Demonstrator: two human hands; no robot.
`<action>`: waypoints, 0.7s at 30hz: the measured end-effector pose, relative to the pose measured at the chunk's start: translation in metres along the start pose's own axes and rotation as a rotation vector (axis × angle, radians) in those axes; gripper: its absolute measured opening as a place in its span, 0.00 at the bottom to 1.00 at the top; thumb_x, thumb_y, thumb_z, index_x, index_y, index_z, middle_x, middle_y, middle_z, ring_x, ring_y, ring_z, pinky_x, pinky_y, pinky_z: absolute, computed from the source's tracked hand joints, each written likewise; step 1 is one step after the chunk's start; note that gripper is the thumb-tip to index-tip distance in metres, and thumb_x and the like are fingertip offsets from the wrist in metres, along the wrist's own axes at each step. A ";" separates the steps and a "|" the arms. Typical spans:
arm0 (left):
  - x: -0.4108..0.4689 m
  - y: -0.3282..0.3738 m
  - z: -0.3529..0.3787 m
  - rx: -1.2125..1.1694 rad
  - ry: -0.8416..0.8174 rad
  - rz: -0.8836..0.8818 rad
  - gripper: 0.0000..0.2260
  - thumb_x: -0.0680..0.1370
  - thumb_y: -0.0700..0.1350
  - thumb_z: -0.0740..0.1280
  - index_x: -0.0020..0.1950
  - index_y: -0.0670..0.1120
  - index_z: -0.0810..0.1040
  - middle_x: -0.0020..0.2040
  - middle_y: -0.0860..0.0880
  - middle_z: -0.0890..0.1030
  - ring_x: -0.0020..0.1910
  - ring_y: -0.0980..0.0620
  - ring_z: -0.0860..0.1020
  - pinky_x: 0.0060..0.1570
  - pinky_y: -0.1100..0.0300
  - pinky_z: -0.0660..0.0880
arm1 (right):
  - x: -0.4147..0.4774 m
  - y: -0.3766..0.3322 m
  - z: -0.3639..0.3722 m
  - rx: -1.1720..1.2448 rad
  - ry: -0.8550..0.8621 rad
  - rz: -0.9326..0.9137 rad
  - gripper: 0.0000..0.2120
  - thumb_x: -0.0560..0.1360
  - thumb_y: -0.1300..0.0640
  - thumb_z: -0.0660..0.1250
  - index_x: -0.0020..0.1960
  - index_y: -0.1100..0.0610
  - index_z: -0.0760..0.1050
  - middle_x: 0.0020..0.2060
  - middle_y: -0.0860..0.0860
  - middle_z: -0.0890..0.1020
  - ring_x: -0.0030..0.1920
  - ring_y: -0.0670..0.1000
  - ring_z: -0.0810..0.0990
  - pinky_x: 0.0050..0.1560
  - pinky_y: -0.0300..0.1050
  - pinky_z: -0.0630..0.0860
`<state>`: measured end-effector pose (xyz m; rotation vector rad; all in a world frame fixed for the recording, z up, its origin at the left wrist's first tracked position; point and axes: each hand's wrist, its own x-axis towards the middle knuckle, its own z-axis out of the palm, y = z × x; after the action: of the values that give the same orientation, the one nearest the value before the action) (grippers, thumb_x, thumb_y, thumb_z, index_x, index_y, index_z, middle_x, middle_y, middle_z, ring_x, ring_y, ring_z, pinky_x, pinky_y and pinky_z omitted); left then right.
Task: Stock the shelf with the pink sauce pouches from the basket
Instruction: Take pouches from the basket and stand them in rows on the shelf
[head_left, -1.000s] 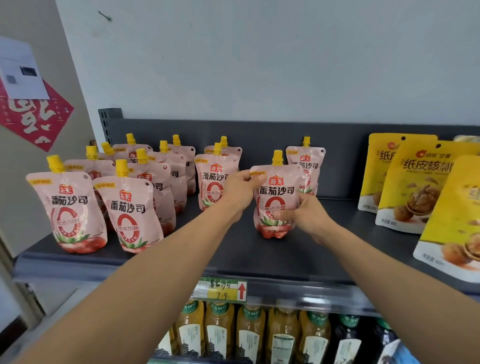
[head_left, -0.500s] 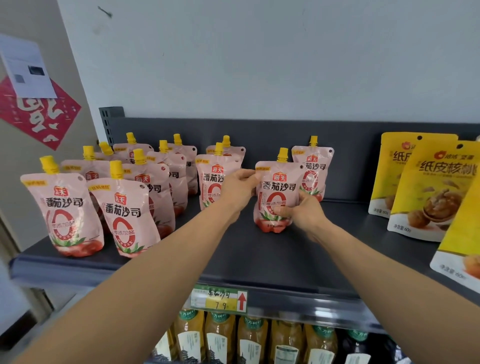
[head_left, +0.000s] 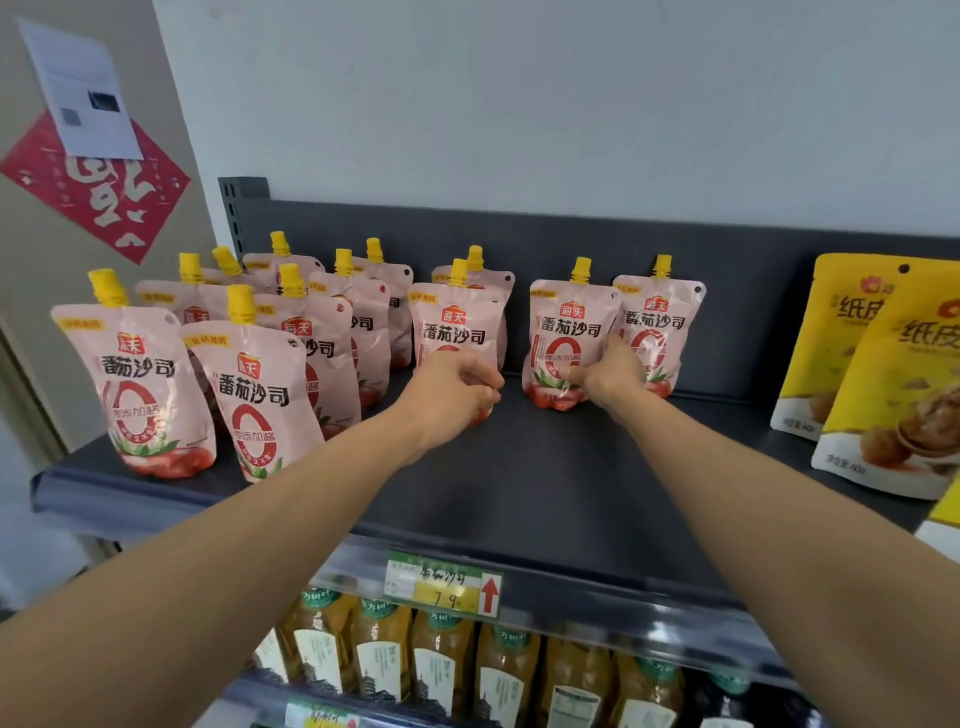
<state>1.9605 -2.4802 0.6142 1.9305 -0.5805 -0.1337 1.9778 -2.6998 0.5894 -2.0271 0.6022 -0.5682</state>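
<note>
Several pink sauce pouches with yellow caps stand in rows on the dark grey shelf (head_left: 519, 483), most at the left (head_left: 150, 384). One pink sauce pouch (head_left: 563, 325) stands upright at the middle right, in front of another pouch (head_left: 657, 322). My right hand (head_left: 610, 371) pinches its lower right side. My left hand (head_left: 454, 389) hovers with curled fingers in front of the base of the neighbouring pouch (head_left: 457, 325); nothing shows in it. The basket is out of view.
Yellow walnut bags (head_left: 893, 395) lean at the shelf's right end. Bare shelf lies in front of my hands. A price tag (head_left: 444, 590) hangs on the shelf's front edge, above a row of amber bottles (head_left: 441, 665). A red paper (head_left: 98, 187) hangs on the left wall.
My left hand has let go of the pouch's top and dropped left, in front of the neighbouring pouch. The pouch now stands on the shelf with only my right hand on it.
</note>
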 end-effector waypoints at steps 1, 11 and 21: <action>-0.001 0.000 -0.001 0.008 -0.007 0.004 0.07 0.76 0.35 0.65 0.47 0.46 0.79 0.48 0.46 0.82 0.45 0.53 0.80 0.44 0.67 0.78 | 0.003 -0.001 0.001 -0.024 0.002 0.003 0.26 0.67 0.60 0.75 0.62 0.60 0.70 0.61 0.56 0.77 0.62 0.59 0.75 0.63 0.57 0.73; -0.010 0.005 -0.006 0.058 -0.018 0.058 0.09 0.76 0.35 0.64 0.42 0.49 0.78 0.47 0.44 0.83 0.47 0.50 0.81 0.42 0.69 0.77 | 0.014 -0.003 0.020 -0.091 0.106 0.004 0.22 0.72 0.61 0.71 0.61 0.60 0.66 0.62 0.59 0.75 0.64 0.61 0.73 0.61 0.56 0.72; -0.023 0.008 -0.008 0.060 -0.065 0.081 0.09 0.76 0.36 0.65 0.43 0.51 0.78 0.47 0.49 0.82 0.49 0.54 0.80 0.54 0.63 0.76 | -0.010 -0.001 0.015 -0.090 0.264 0.023 0.22 0.74 0.59 0.67 0.65 0.64 0.66 0.62 0.60 0.75 0.62 0.61 0.74 0.58 0.51 0.72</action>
<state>1.9406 -2.4660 0.6206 1.9637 -0.7126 -0.1294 1.9791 -2.6833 0.5817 -2.0416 0.8201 -0.8159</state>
